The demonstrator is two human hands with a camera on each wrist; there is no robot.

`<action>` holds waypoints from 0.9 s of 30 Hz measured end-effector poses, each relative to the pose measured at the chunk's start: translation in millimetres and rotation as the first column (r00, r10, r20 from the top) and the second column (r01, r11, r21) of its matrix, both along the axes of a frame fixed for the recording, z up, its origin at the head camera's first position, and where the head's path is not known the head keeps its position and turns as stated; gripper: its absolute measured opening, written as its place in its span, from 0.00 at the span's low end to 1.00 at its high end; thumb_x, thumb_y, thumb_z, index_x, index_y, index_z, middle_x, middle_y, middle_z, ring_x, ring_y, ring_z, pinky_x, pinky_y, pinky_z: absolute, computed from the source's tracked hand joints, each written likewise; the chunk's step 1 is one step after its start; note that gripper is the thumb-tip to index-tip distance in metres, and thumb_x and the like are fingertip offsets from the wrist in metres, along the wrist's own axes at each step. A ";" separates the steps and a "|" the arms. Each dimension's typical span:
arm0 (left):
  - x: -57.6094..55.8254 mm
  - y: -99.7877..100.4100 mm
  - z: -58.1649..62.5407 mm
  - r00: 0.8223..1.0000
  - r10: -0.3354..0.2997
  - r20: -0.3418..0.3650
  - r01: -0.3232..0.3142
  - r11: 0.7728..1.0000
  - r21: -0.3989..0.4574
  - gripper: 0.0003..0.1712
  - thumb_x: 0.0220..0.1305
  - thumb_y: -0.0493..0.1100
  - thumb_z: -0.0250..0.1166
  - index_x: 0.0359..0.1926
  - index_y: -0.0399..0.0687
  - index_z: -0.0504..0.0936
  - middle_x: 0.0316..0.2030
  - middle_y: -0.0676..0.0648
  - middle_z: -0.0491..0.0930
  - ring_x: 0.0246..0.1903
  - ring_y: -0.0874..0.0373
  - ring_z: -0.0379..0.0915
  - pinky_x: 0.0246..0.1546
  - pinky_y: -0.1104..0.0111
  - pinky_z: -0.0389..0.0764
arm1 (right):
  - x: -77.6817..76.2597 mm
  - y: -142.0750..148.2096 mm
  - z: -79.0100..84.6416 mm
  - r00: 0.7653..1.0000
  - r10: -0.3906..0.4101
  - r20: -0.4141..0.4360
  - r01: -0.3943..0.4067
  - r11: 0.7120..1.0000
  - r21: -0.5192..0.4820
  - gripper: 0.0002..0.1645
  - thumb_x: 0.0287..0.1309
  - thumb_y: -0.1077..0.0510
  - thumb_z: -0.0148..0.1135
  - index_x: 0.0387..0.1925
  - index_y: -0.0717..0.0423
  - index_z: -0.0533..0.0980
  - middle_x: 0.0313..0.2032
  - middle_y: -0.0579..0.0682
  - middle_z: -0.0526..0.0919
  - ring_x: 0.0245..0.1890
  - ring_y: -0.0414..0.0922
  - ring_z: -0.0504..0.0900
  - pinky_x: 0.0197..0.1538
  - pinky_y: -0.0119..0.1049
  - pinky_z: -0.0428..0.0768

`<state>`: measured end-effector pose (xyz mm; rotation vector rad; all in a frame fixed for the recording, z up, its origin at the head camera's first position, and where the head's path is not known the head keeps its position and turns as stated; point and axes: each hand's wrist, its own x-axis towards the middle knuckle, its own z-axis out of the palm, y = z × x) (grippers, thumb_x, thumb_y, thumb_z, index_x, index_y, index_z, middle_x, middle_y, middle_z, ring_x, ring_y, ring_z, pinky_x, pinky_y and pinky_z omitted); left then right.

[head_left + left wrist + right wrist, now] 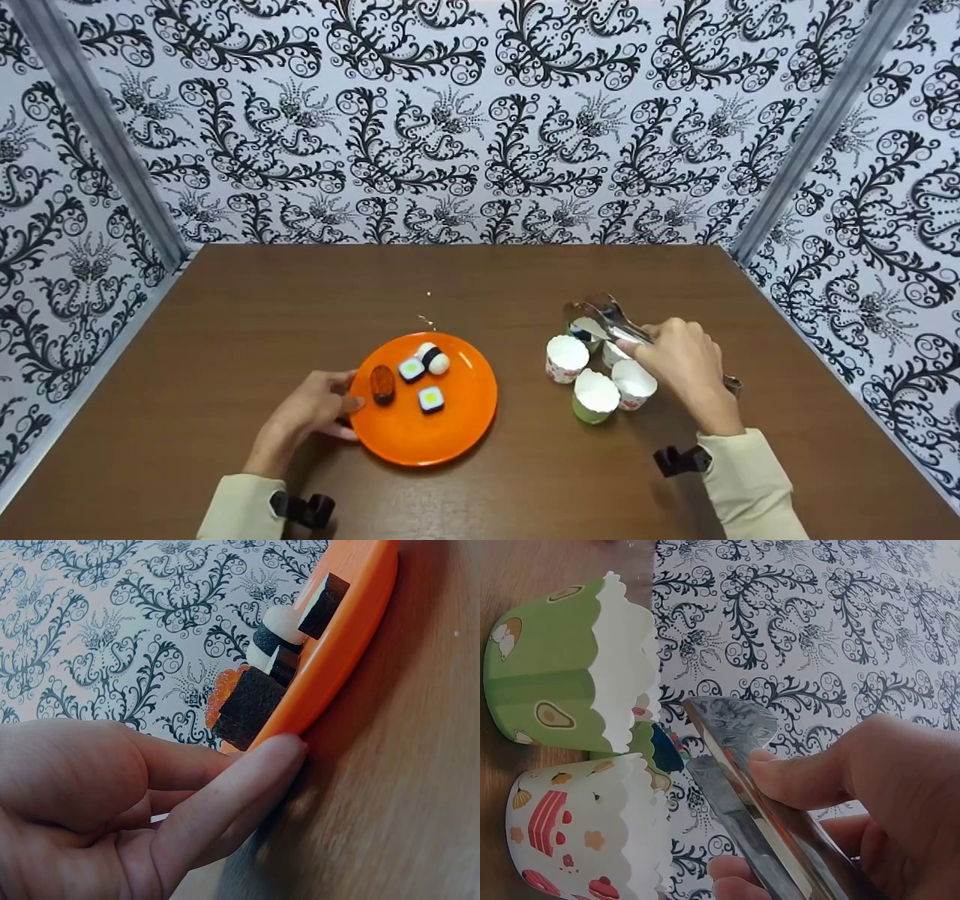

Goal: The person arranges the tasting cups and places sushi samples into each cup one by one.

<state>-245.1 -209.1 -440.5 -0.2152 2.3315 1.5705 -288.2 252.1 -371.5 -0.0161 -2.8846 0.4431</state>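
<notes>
My left hand (pixel 311 405) pinches the left rim of an orange plate (pixel 457 431), thumb and fingers at its edge. On the plate lie a roe-topped sushi piece (pixel 382 384), two square rolls, one nearer the front (pixel 430 399), and a white rice piece with a black band (pixel 433 358). My right hand (pixel 684 360) grips metal tongs (pixel 619 324) over a cluster of paper cups. Below the tong heads, the far green cup (pixel 641 746) holds a dark blue thing (pixel 666 750), mostly hidden. No item shows between the tong heads.
Several scalloped paper cups stand close together right of the plate, including a green one (pixel 592 409) in front and a white patterned one (pixel 566 360) at left. The brown table (pixel 300 300) meets patterned walls at the back and sides.
</notes>
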 end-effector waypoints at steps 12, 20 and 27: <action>-0.1 0.5 1.3 1.000 0.012 0.009 -0.012 1.000 -0.009 0.34 0.69 0.31 0.60 0.73 0.35 0.63 0.63 0.25 0.70 0.30 0.54 0.84 0.29 0.63 0.90 | 2.5 -8.6 1.4 1.000 -0.004 -0.012 0.004 1.000 0.000 0.28 0.52 0.35 0.70 0.42 0.52 0.88 0.33 0.67 0.86 0.31 0.65 0.83 0.24 0.54 0.76; 0.7 -1.6 0.8 1.000 0.000 -0.002 0.000 1.000 0.008 0.34 0.69 0.31 0.59 0.73 0.34 0.62 0.67 0.24 0.65 0.31 0.55 0.84 0.29 0.63 0.90 | 5.5 -20.6 0.8 1.000 0.024 -0.013 -0.024 1.000 0.001 0.27 0.52 0.36 0.69 0.41 0.52 0.87 0.34 0.65 0.86 0.34 0.65 0.83 0.27 0.58 0.78; 1.5 -0.1 0.1 1.000 0.006 -0.004 -0.006 1.000 0.014 0.33 0.69 0.32 0.59 0.73 0.36 0.64 0.65 0.25 0.69 0.27 0.54 0.84 0.29 0.63 0.90 | 8.7 -29.1 0.6 0.999 0.048 -0.015 -0.048 0.999 -0.011 0.24 0.53 0.36 0.69 0.40 0.49 0.87 0.31 0.61 0.86 0.33 0.62 0.84 0.28 0.57 0.78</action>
